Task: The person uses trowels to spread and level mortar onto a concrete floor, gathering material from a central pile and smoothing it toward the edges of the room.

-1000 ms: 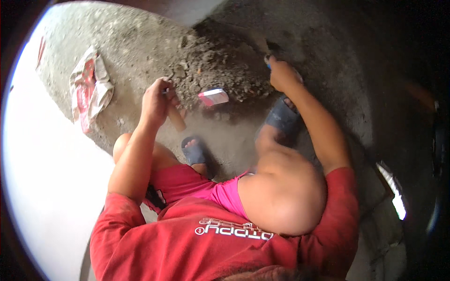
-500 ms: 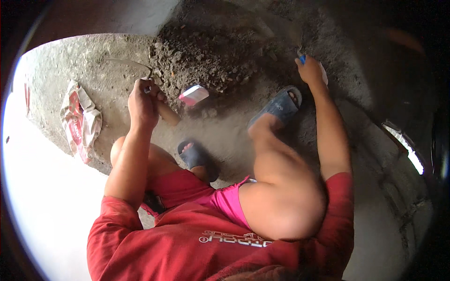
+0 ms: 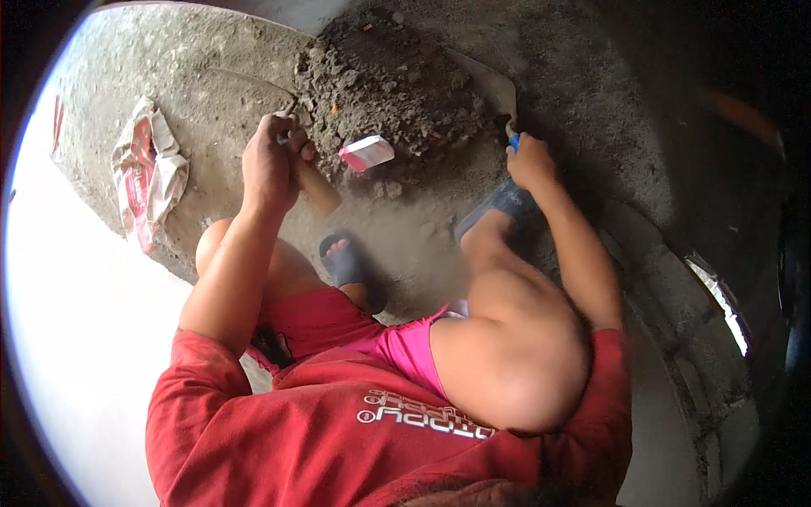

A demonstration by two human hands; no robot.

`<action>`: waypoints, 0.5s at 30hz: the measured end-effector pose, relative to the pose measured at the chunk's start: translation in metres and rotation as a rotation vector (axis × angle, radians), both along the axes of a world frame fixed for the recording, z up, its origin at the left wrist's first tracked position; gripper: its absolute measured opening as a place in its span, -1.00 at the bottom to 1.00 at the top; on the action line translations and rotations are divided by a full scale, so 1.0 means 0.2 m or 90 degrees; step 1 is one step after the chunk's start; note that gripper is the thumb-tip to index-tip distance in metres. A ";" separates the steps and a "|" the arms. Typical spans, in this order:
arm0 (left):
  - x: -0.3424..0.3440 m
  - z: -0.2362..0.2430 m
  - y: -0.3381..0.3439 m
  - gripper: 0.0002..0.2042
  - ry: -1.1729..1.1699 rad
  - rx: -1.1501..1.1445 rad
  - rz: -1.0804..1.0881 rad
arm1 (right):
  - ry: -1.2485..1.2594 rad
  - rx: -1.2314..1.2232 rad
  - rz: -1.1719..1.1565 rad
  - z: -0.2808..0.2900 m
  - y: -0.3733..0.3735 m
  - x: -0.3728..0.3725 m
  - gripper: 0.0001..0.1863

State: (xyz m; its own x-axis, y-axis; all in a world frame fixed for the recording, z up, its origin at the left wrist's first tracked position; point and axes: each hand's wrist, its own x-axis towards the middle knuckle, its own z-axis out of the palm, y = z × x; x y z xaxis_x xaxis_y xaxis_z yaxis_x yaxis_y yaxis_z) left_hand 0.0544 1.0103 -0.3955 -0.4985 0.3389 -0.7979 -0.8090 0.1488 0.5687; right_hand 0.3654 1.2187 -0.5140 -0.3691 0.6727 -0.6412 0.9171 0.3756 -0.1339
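My left hand [image 3: 269, 165] is closed around a sickle with a pale wooden handle [image 3: 318, 189]. The thin curved blade [image 3: 253, 78] reaches out over the ground at the left side of a heap of loose, crumbly soil [image 3: 393, 97]. On the right, my right hand [image 3: 532, 160] grips the blue handle of a trowel [image 3: 494, 84]. Its metal blade lies against the right edge of the heap, pointing away and to the left. Between my hands, a small red-and-white packet [image 3: 368, 153] rests at the heap's near edge, touched by neither.
A crumpled whitish-and-red sack [image 3: 144, 173] lies on the dirt floor at left. My feet in dark slippers [image 3: 342, 260] stand close to the heap. A bright torn strip [image 3: 718, 300] lies far right beside a line of blocks [image 3: 676, 338].
My right hand has swung left and nearer, bringing the trowel from the dark ground at right to the heap's edge. The left hand keeps its hold on the sickle. The view has shifted slightly.
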 end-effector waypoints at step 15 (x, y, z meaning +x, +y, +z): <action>-0.18 -0.01 -0.08 -0.75 0.195 -0.183 -0.234 | 0.098 -0.102 0.116 0.17 -0.21 -0.06 -0.73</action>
State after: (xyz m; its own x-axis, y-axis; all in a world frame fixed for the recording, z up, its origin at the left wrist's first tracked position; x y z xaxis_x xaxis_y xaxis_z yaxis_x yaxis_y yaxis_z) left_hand 0.0189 0.9951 -0.3978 -0.6127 0.3248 -0.7204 -0.4786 0.5730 0.6653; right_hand 0.3530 1.1773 -0.4809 -0.5756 0.4817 -0.6608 0.8009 0.4949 -0.3369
